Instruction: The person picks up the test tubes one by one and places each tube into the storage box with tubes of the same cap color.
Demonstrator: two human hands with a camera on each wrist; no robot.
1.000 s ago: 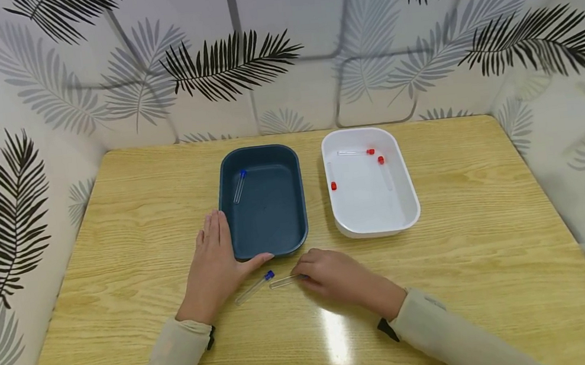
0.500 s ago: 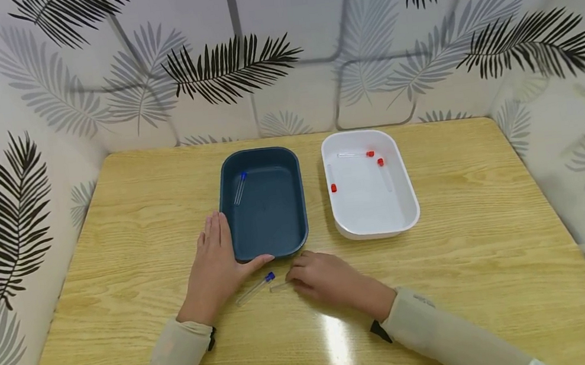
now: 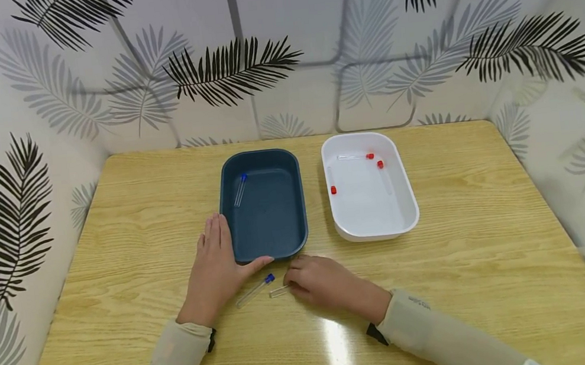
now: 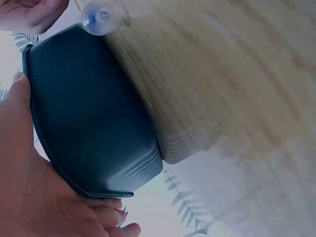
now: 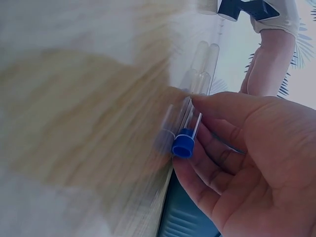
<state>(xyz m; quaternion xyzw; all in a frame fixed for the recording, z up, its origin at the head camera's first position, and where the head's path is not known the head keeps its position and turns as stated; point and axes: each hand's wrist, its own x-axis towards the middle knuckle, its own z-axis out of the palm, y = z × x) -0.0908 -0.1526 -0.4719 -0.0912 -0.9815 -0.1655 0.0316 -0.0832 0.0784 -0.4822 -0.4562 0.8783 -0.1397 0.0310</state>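
Note:
My right hand [image 3: 320, 279] pinches a clear test tube [image 3: 279, 291] with a blue cap [image 5: 182, 145], low at the table in front of the dark blue bin. In the head view the hand hides its cap. Just left of it lies a second blue-capped test tube [image 3: 253, 291]. My left hand [image 3: 213, 273] rests against the near left corner of the dark blue bin [image 3: 302, 205], its fingers straight along the left side and its thumb at the near rim. Inside that bin, a test tube [image 3: 240, 191] with a blue cap lies toward the far left.
To the right of the dark bin stands a white bin [image 3: 377, 235] holding several red-capped test tubes [image 3: 356, 157]. Both bins are on a wooden table [image 3: 464, 236]. A wall covering [image 3: 284, 106] with leaf prints rises behind the table's far edge.
My right hand has slid a little to the left along the test tube, covering more of it. The left hand stays at the bin's corner.

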